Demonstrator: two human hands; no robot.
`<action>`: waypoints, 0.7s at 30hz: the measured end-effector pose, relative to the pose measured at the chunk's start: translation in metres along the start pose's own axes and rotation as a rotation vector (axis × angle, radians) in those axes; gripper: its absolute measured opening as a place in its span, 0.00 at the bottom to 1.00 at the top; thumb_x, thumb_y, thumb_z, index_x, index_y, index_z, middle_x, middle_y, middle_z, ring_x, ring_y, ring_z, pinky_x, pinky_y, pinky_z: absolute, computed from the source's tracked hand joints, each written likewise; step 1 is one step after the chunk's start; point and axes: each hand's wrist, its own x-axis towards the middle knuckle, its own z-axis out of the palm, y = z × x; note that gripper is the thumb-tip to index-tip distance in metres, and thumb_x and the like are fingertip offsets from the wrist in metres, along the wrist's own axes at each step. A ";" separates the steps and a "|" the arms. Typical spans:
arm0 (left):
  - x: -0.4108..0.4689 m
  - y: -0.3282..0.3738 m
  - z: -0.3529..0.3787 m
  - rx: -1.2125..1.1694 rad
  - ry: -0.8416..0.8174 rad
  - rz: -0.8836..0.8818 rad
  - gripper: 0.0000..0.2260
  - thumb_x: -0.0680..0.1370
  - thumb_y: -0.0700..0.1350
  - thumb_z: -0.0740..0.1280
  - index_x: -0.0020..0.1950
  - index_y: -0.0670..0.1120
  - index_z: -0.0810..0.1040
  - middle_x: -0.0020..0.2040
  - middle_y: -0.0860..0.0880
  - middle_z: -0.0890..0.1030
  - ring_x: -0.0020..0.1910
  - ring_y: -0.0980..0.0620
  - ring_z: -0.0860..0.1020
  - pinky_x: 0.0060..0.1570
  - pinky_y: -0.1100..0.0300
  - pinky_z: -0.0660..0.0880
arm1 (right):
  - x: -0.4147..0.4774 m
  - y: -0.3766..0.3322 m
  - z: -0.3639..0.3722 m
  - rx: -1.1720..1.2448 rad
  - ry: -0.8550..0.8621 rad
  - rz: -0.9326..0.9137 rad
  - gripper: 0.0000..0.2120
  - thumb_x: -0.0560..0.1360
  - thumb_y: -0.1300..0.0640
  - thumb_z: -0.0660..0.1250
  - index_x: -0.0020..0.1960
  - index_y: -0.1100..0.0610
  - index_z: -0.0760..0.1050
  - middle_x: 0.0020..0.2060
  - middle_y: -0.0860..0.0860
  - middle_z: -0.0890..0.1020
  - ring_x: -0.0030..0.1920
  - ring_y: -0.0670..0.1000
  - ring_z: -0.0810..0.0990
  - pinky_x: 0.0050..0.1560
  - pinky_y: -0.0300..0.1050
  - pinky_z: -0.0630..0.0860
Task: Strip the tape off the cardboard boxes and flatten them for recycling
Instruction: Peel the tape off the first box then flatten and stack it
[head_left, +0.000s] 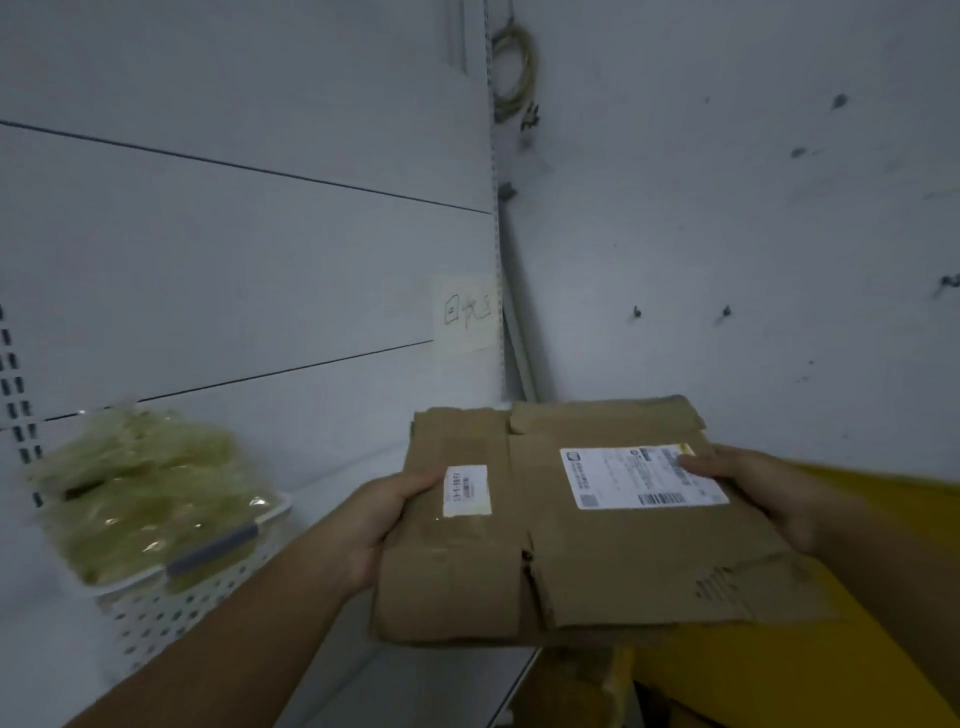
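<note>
Evenly: left grip (379, 525), box (597, 566), right grip (763, 493)

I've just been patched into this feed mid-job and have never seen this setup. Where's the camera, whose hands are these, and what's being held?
There is no machine here: one camera sits on a person's head, looking forward and down, so the arms are theirs. The left hand and right hand each grip a side of a flattened brown cardboard box, thumbs on top. It carries a large white shipping label and a small white barcode sticker. At left, on the white shelf, a white perforated basket holds crumpled yellowish plastic, perhaps stripped tape. A handwritten paper note hangs behind.
</note>
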 end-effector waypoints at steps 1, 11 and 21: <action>0.016 -0.004 0.001 -0.028 -0.039 -0.011 0.12 0.74 0.47 0.67 0.50 0.40 0.84 0.49 0.39 0.84 0.45 0.42 0.84 0.43 0.51 0.81 | 0.010 0.002 -0.009 -0.004 0.043 -0.008 0.16 0.72 0.58 0.68 0.58 0.60 0.75 0.46 0.64 0.84 0.39 0.62 0.84 0.32 0.55 0.80; 0.189 -0.014 0.016 0.113 -0.174 -0.149 0.11 0.72 0.39 0.69 0.53 0.38 0.81 0.49 0.40 0.84 0.46 0.43 0.84 0.41 0.54 0.79 | 0.110 -0.016 -0.063 -0.132 0.292 -0.066 0.11 0.75 0.59 0.66 0.57 0.58 0.74 0.44 0.62 0.84 0.40 0.63 0.84 0.34 0.55 0.81; 0.322 -0.010 0.078 0.249 -0.083 -0.088 0.02 0.74 0.39 0.69 0.44 0.41 0.81 0.38 0.44 0.86 0.35 0.48 0.84 0.31 0.60 0.78 | 0.211 -0.011 -0.142 -0.164 0.270 -0.062 0.13 0.75 0.57 0.66 0.57 0.60 0.74 0.45 0.60 0.85 0.45 0.62 0.84 0.43 0.56 0.80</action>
